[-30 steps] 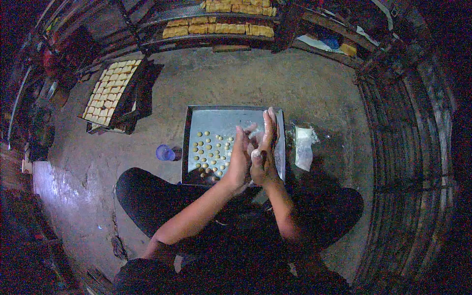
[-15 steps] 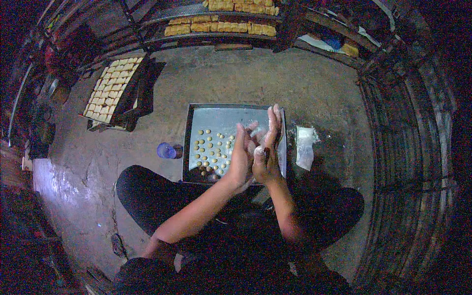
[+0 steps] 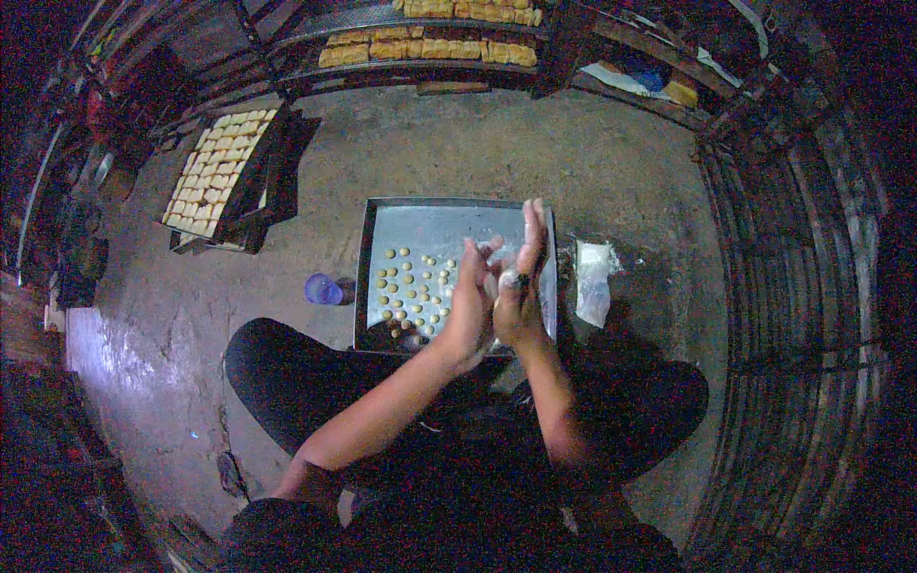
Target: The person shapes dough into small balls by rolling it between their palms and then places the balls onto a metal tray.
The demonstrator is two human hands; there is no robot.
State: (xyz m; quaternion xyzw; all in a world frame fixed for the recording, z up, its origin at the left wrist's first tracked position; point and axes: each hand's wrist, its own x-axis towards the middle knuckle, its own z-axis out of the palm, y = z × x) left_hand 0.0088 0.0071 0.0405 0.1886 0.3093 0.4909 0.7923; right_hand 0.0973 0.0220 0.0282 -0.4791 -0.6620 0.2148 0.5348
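Over the right part of a square metal tray (image 3: 420, 222), my left hand (image 3: 470, 304) and my right hand (image 3: 521, 296) are raised palm to palm. White powder coats my fingers, which are stretched out rather than curled into fists. Whatever lies between the palms, if anything, is hidden. Small round dough balls (image 3: 409, 279) are spread over the tray's left and middle part, beside my left hand. More white powder dusts the tray behind my fingers.
Right of the tray lies a clear bag of white powder (image 3: 593, 286), some spilled around it. A blue-purple cup (image 3: 323, 289) stands at its left. Farther left is a tray of pale dough pieces (image 3: 218, 172). Racks with browned baked pieces (image 3: 430, 52) line the back; dark slats (image 3: 798, 277) stand right.
My hands stay together over the tray and have shifted slightly against each other; the right thumb has moved up and inward. The dough balls stay where they were.
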